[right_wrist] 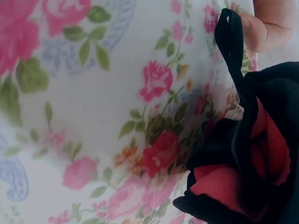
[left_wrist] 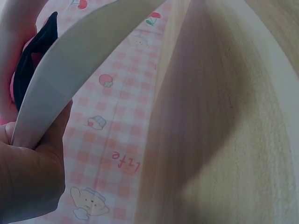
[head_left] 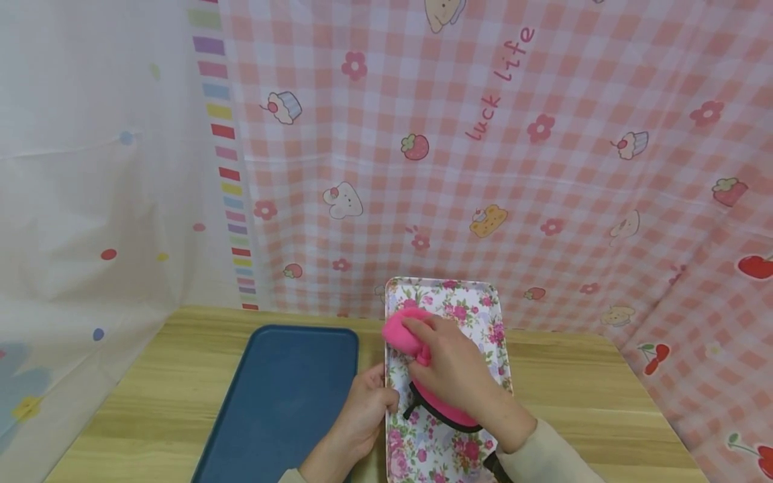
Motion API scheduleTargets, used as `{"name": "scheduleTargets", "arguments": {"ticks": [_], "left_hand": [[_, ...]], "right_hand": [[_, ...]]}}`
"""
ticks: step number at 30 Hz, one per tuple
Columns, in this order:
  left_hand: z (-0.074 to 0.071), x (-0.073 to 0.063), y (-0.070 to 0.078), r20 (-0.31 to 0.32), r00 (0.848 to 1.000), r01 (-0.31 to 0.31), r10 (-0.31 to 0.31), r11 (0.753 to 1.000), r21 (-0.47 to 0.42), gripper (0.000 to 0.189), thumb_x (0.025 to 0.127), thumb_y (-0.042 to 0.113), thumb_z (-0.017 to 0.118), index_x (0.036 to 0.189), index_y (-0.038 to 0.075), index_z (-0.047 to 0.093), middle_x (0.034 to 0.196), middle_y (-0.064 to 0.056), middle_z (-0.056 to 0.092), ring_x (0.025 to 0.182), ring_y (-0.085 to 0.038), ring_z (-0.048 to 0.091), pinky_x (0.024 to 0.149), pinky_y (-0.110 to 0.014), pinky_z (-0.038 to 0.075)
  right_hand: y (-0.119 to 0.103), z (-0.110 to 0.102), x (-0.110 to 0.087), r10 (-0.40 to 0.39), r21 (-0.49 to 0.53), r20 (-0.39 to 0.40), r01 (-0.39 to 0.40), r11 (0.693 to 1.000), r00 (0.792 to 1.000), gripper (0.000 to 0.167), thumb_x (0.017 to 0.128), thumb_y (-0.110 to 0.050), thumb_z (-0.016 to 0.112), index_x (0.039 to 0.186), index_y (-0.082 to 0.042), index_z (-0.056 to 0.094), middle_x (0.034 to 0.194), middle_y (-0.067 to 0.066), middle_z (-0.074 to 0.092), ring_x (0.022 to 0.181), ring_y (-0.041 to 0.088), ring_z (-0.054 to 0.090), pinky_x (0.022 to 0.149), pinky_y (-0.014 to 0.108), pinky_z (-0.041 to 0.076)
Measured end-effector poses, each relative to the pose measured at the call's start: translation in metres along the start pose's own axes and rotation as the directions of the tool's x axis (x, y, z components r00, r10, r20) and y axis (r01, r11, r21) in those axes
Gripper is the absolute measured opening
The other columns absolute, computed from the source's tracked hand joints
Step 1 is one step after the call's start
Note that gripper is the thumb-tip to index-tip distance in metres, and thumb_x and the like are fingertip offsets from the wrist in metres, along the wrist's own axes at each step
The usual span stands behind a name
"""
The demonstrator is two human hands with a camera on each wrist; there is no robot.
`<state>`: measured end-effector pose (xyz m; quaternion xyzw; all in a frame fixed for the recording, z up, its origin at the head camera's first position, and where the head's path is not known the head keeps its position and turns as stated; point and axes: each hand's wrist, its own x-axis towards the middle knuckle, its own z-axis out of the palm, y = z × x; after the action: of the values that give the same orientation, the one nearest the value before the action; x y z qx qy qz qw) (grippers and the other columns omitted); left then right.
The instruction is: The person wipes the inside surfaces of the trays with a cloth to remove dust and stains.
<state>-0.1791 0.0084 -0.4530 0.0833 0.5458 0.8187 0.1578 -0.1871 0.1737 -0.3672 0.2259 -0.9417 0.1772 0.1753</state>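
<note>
Fuzzy pink cloth [head_left: 403,335], edged in smooth black trim [head_left: 443,412] with a narrow black loop [right_wrist: 229,42], lies bunched against the middle of a glossy white tray [head_left: 477,308] printed with roses. The right hand [head_left: 453,365] pinches the bunched pink; the left hand [head_left: 367,406], apart from it, clamps the tray's rim at nine o'clock, thumb over the edge. The tray is a round-cornered rectangle, probably tilted up from the table, though the left wrist view is dim. At nine o'clock from it, a matte dark-blue tray [head_left: 290,396] rests on the wood-grained table [head_left: 175,382]. Gingham sheeting [head_left: 374,241] hangs at twelve; the right forearm hides part of the roses.
</note>
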Motion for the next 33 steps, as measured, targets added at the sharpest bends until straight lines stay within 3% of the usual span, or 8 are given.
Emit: {"name": "scheduleTargets", "arguments": {"ticks": [6,12,18,23,33], "left_hand": [[0.0,-0.001,0.001,0.001,1.0,0.001,-0.001,1.0,0.007,0.063,0.061,-0.01,0.047,0.123,-0.011,0.061,0.106,-0.01,0.074,0.094,-0.017,0.068,0.072,-0.026,0.054],[-0.001,0.0,0.002,-0.01,1.0,0.005,-0.005,1.0,0.021,0.066,0.061,-0.009,0.048,0.126,-0.013,0.059,0.107,-0.011,0.074,0.096,-0.017,0.067,0.074,-0.025,0.053],[-0.001,-0.001,0.002,-0.009,1.0,0.002,-0.002,1.0,0.016,0.075,0.061,-0.011,0.048,0.135,-0.012,0.057,0.115,-0.016,0.074,0.097,-0.018,0.07,0.076,-0.026,0.054],[-0.001,-0.001,0.003,-0.027,1.0,0.001,-0.001,1.0,0.024,0.078,0.061,-0.011,0.048,0.138,-0.012,0.055,0.117,-0.017,0.074,0.1,-0.018,0.069,0.077,-0.026,0.053],[-0.001,0.0,0.003,-0.052,0.999,0.001,0.001,0.999,0.036,0.077,0.06,-0.011,0.048,0.136,-0.012,0.057,0.113,-0.013,0.074,0.098,-0.017,0.066,0.074,-0.026,0.05]], "right_hand": [[0.005,-0.002,-0.001,-0.095,-0.027,0.052,0.097,0.995,0.994,0.063,0.074,-0.009,0.08,0.136,-0.012,0.069,0.125,0.013,0.068,0.095,0.019,0.058,0.064,0.029,0.045],[0.011,-0.004,-0.004,-0.178,-0.058,0.067,0.182,0.982,0.982,0.063,0.073,-0.011,0.08,0.135,-0.015,0.069,0.126,0.01,0.068,0.092,0.017,0.058,0.064,0.027,0.043],[0.021,-0.006,-0.008,-0.245,-0.143,0.067,0.252,0.957,0.967,0.06,0.075,-0.014,0.085,0.133,-0.016,0.07,0.122,0.008,0.068,0.099,0.023,0.064,0.074,0.036,0.055],[0.031,-0.01,-0.013,-0.227,-0.181,0.074,0.237,0.955,0.971,0.061,0.075,-0.015,0.087,0.134,-0.015,0.07,0.128,0.01,0.067,0.109,0.028,0.067,0.08,0.041,0.059],[0.047,-0.02,-0.025,-0.149,-0.246,0.068,0.161,0.956,0.987,0.066,0.073,-0.02,0.091,0.134,-0.013,0.07,0.122,0.014,0.068,0.099,0.027,0.067,0.073,0.04,0.058]]}}
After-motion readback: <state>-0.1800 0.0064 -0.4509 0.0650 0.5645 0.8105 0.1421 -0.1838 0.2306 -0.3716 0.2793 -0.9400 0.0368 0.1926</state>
